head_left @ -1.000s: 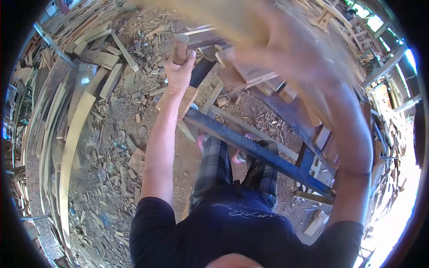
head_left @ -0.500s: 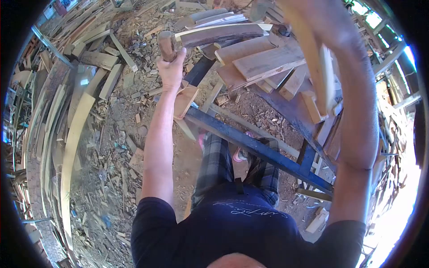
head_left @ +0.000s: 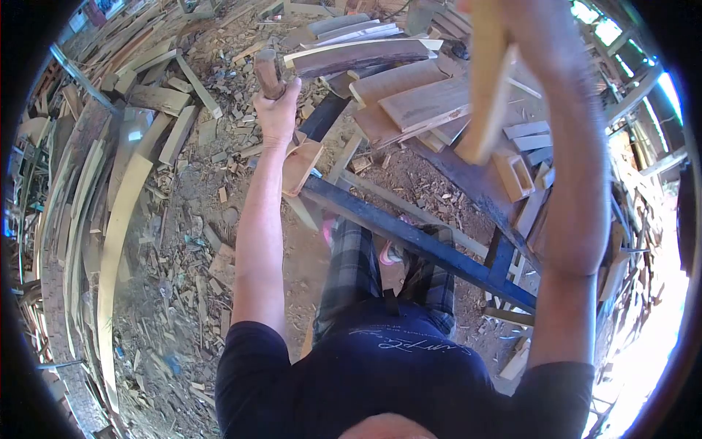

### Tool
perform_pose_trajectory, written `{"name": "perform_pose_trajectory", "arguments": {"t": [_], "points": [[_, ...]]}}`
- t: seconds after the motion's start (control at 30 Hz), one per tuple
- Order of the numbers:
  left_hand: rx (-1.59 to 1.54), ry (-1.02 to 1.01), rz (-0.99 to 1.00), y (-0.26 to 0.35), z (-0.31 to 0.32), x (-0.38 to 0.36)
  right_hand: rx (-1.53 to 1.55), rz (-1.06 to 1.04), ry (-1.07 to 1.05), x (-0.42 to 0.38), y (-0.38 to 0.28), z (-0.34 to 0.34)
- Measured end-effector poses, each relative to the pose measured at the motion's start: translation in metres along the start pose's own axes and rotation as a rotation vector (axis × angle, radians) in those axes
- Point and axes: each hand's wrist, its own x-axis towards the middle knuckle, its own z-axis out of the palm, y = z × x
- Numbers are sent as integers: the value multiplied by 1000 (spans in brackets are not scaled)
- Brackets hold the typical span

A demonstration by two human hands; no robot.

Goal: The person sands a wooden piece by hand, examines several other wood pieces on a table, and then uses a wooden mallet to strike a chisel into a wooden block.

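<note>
Step in hand looking like handling timber; next move seeming to call for firm grips and steady control. Right hand (head_left: 528, 25), blurring at top edge, wrapping round upper part of long, pale-yellow, flat wooden piece (head_left: 482, 95); its lower end showing over dark wooden desk (head_left: 470, 181), contact impossible to tell. Left hand (head_left: 276, 117) gripping short, brown, blocky wooden piece (head_left: 269, 72), thumb lying alongside. Reddish-brown wooden block (head_left: 301, 164) sitting just beside left forearm, near end of long, dark-blue beam (head_left: 409, 235).

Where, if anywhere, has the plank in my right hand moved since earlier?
Yes, the wooden plank moved left; its lower end is now left of the hollow wooden block.
</note>
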Motion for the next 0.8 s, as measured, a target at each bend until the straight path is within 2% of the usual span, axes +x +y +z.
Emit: {"name": "perform_pose_trajectory", "arguments": {"t": [0.1,0.13,0.2,0.23,0.3,0.33,0.43,0.47,0.53,0.57,0.63,0.7,0.73,0.8], "points": [[19,13,-12,-2,-1,2,-66,191,-137,-11,15,32],[28,17,-1,-7,-3,3,-65,190,-131,-10,34,48],[35,13,16,-7,0,8,-224,-115,57,-5,61,73],[40,16,25,-6,0,6,-227,-120,46,-4,64,62],[78,23,25,-5,-3,1,121,-210,107,-6,31,28],[84,22,22,-3,-2,-1,127,-208,106,-8,27,28],[79,40,23,2,3,-2,214,-149,335,-10,15,29],[98,35,16,2,2,-3,215,-148,337,-9,33,44],[118,33,21,-5,-2,-4,-312,-228,69,-5,84,86],[90,20,-5,-20,-5,-6,-310,-226,80,-8,80,80],[21,15,-9,-25,-4,-7,-242,-134,-4,-10,62,55],[14,30,-36,-16,-2,-15,1,-228,140,-13,44,39],[9,40,-47,-9,-2,-18,7,-223,131,-15,39,35],[-65,22,-89,0,-6,-19,299,-291,186,-23,26,23]]}}
